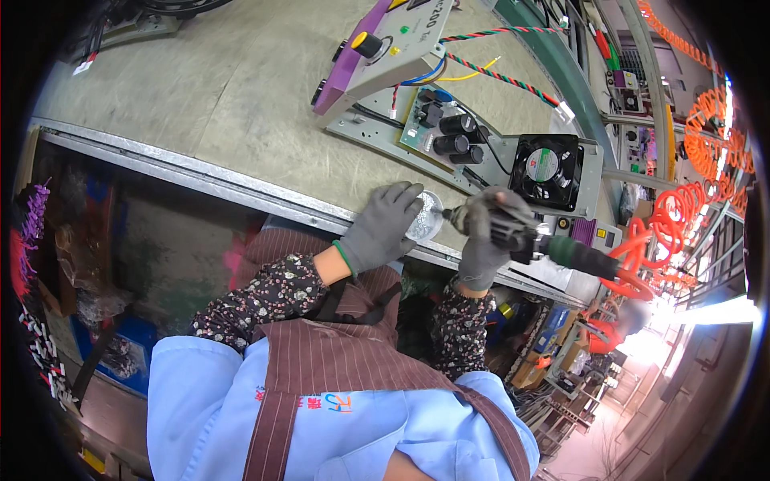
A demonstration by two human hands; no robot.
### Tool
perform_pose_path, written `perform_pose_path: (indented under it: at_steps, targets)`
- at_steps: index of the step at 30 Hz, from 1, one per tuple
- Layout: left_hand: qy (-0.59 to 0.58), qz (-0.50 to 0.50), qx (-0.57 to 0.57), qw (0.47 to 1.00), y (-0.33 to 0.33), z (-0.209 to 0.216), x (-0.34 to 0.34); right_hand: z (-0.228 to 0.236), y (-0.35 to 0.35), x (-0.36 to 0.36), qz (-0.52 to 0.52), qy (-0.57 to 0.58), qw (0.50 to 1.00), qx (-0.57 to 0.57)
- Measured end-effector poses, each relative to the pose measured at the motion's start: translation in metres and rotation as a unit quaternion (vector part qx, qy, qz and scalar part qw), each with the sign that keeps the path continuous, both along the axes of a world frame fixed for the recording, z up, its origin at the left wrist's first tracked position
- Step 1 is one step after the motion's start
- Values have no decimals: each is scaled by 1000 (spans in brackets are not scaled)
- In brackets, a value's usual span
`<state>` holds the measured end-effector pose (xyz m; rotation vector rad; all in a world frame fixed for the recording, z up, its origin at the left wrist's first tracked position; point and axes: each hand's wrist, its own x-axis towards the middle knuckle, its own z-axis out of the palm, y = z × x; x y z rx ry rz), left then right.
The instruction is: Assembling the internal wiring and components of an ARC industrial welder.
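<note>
My right hand (pixel 484 244), in a grey glove, is wrapped round a dark power screwdriver (pixel 517 234). Its tip points left, right at the rim of a small round dish (pixel 434 228) of shiny small metal parts, probably screws. My left hand (pixel 381 228), gloved in grey too, curves round the dish's left side, fingers at the far rim and thumb at the near one. Beyond the dish lies an opened device with a metal chassis (pixel 373 136). It carries a circuit board (pixel 417 128) with black capacitors (pixel 455 136), a black fan (pixel 547 170), and a tilted purple-edged front panel (pixel 385 56).
The worktable (pixel 184 96) has a metal front edge (pixel 184 164). Red-green twisted wires (pixel 505 80) stretch from the panel. Orange coiled hoses (pixel 678 216) hang at the right. A blue bin (pixel 128 345) stands below left; another person (pixel 605 333) is farther off right.
</note>
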<state>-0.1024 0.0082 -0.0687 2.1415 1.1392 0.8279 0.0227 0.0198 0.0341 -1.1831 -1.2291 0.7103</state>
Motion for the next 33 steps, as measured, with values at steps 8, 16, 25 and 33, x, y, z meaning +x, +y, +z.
perform_pose_path:
  at_steps: [8,16,25,33]
  targets:
    - [29,-4,1,1000,1,3,0,23,71,-42,49,8,997,51]
    - [-5,-18,-13,1000,1,2,-3,6,95,-56,68,-6,998,12]
    - [-9,-18,-4,1000,1,2,-2,2,94,-56,69,6,997,30]
    - [-12,-3,17,1000,2,-1,-2,15,82,-53,44,31,997,51]
